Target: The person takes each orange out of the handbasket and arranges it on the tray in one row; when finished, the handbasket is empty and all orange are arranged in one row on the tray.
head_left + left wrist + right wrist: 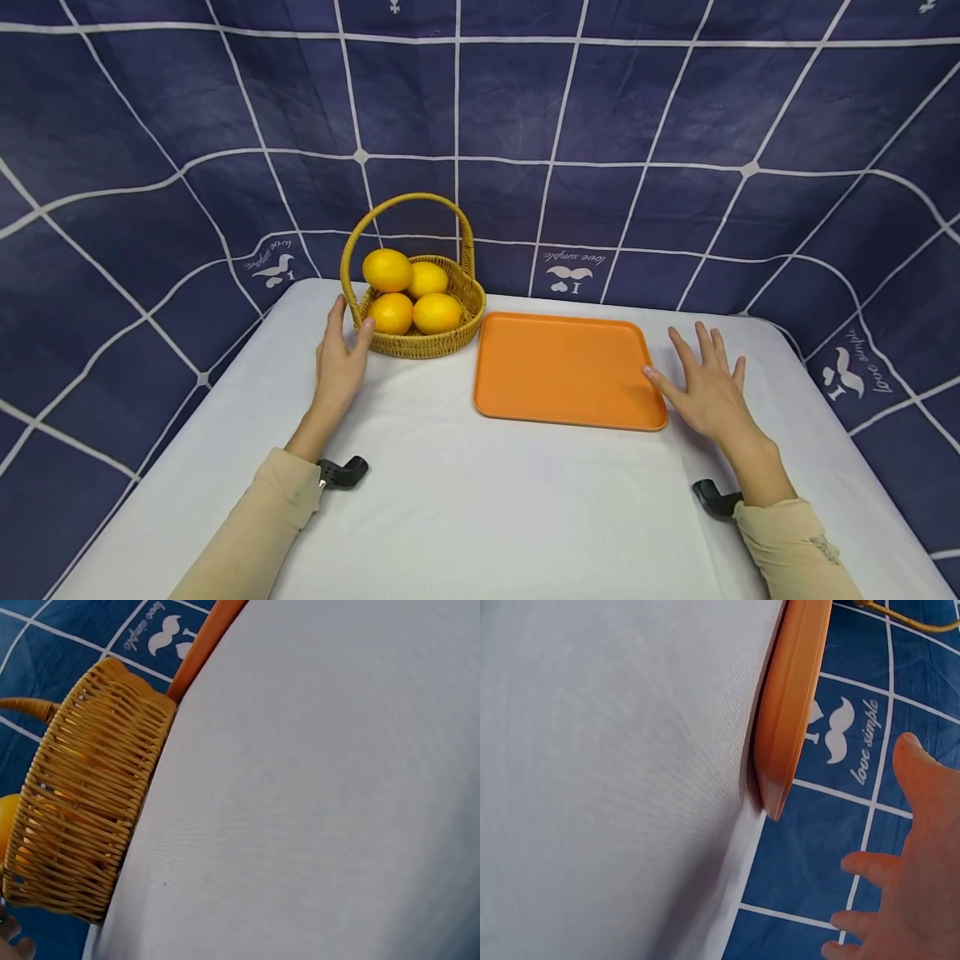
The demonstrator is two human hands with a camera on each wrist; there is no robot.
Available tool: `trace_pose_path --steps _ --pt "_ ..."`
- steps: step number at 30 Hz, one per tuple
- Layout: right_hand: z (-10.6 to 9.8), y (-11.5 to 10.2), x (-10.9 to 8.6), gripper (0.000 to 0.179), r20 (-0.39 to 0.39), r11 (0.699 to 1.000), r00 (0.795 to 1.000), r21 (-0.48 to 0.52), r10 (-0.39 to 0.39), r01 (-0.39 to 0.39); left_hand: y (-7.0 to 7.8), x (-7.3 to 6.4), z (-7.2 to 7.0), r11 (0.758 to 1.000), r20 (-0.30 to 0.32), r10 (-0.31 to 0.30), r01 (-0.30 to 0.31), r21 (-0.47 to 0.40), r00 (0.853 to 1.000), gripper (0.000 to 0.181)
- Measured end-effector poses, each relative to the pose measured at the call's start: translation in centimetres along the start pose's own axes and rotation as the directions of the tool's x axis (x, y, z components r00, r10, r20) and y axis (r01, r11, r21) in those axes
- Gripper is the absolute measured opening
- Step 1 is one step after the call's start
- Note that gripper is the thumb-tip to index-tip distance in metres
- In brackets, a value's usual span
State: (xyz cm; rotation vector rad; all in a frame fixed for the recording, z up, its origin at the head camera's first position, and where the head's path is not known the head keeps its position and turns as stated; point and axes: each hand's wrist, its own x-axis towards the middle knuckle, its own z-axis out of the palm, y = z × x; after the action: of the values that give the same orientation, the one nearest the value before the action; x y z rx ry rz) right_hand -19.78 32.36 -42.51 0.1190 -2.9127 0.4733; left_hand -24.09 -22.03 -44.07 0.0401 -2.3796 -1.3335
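A woven wicker basket (420,343) with a tall arched handle holds several yellow, lemon-like fruits (438,313). My left hand (341,367) is at the basket's left side, its thumb right by the front rim and its fingers pointing away along the outside. In the left wrist view the basket (90,795) fills the left side, and only fingertips (15,941) show at the lower corner. To the right lies a flat orange tray (570,371). My right hand (712,392), fingers spread, is at its right edge, the thumb overlapping the rim. Neither hand holds anything.
A white cloth (480,508) covers the table. Dark blue fabric (510,108) with white grid lines hangs behind and at both sides. The basket's right side stands close to the tray's back left corner. Black wrist devices (343,472) sit at both sleeves.
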Motion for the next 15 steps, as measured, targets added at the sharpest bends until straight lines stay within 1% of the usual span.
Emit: trace_pose_path --steps 2,4,6,8,10,12,15 --pt "0.0 -0.1 0.1 0.092 0.0 1.0 1.0 0.004 -0.001 0.001 -0.4 0.2 0.0 0.998 0.042 -0.031 0.033 -0.059 0.999 0.077" --pt "0.0 -0.1 0.1 0.092 -0.001 1.0 1.0 0.007 -0.002 0.002 -0.9 0.3 0.1 0.99 0.083 -0.054 0.064 -0.125 0.995 0.077" --pt "0.0 -0.2 0.1 0.092 -0.002 1.0 1.0 0.011 -0.005 0.006 -1.4 0.4 0.2 0.977 0.124 -0.078 0.101 -0.188 0.989 0.076" --pt "0.0 -0.3 0.2 0.092 -0.002 1.0 1.0 0.017 -0.009 0.009 -2.0 0.3 0.4 0.959 0.166 -0.104 0.143 -0.246 0.981 0.075" --pt "0.0 -0.5 0.1 0.09 -0.002 1.0 1.0 0.028 -0.014 0.014 -2.4 0.3 0.6 0.944 0.192 -0.126 0.177 -0.28 0.973 0.074" --pt "0.0 -0.9 0.1 0.09 0.005 0.999 1.0 0.044 -0.018 0.018 -2.6 0.3 0.8 0.934 0.211 -0.138 0.198 -0.299 0.968 0.072" --pt "0.1 -1.9 0.3 0.089 0.028 0.997 0.999 0.076 -0.025 0.023 -2.1 0.1 0.6 0.931 0.217 -0.148 0.21 -0.299 0.965 0.069"
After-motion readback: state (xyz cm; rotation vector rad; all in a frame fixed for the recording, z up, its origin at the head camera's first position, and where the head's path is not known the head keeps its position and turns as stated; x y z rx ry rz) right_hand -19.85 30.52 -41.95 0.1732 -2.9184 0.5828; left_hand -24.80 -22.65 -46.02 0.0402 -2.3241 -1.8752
